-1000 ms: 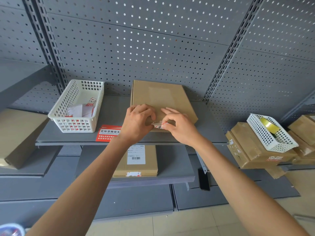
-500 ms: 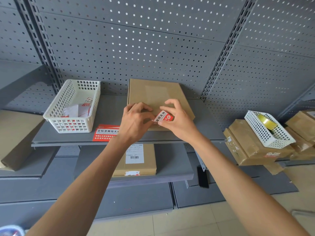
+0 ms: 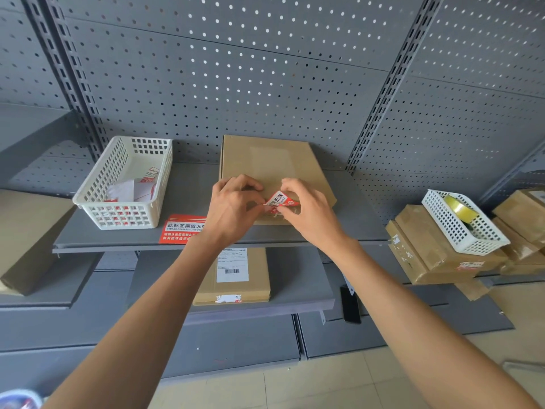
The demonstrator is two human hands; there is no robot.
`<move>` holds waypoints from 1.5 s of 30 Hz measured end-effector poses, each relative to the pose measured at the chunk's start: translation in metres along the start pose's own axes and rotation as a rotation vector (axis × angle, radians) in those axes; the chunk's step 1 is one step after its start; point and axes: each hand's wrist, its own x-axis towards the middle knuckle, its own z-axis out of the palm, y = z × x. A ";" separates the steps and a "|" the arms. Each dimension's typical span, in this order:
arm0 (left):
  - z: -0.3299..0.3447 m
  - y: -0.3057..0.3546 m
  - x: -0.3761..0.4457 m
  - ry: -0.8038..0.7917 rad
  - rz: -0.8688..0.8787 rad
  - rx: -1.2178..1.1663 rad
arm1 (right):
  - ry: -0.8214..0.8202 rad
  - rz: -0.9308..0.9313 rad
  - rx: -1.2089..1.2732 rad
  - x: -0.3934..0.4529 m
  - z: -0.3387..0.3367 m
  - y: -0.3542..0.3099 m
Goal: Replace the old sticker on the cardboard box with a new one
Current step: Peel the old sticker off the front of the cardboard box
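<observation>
- Centrally in the frame, a flat brown cardboard box (image 3: pixel 267 160) is laid on the grey metal shelf (image 3: pixel 191 187), its far edge against the grey perforated back panel (image 3: pixel 236 84).
- Over the near edge of the box, a small red-and-white sticker with black characters (image 3: pixel 278 199) is held up, partly lifted off the cardboard – its lower edge appears still stuck to the box front, though this cannot be told for certain.
- The left hand (image 3: pixel 233 208) is curled, its fingertips pinched at the left end of the sticker, with the knuckles resting over the box's near left portion.
- The right hand (image 3: pixel 309 214) is likewise closed in a pinch on the right end of the sticker, thumb and forefinger meeting around it.
- At centre left, a white perforated plastic basket (image 3: pixel 124 184) is set on the same shelf, well apart from the box; white backing sheets and red-printed labels are seen inside it.
- Just in front of the basket and beside the left wrist, a red rectangular label with white characters (image 3: pixel 181 228) lies flat at the shelf's front edge.
- Below centre, on a lower shelf, a second brown cardboard box bearing a white barcode label (image 3: pixel 233 276) is seen between the two forearms.
- At the right edge, a smaller white basket (image 3: pixel 463 222) is rested on stacked brown parcels (image 3: pixel 427 249) – a roll of yellowish clear tape (image 3: pixel 461 206) is held inside it.
</observation>
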 end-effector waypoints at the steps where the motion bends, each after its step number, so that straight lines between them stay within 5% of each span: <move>1: 0.000 0.000 0.000 0.000 -0.002 -0.005 | 0.007 -0.035 -0.016 -0.001 0.002 0.002; 23: -0.009 -0.001 -0.006 -0.118 0.047 -0.028 | -0.328 0.050 -0.027 -0.004 -0.014 -0.005; 36: -0.028 0.014 0.004 -0.096 -0.191 -0.347 | -0.087 0.282 0.427 0.008 -0.023 -0.006; 41: -0.041 0.025 0.005 -0.081 -0.317 -0.485 | -0.049 0.276 0.414 0.010 -0.038 -0.006; 45: -0.052 0.043 0.014 -0.138 -0.245 -0.481 | -0.046 0.189 0.345 0.010 -0.050 -0.010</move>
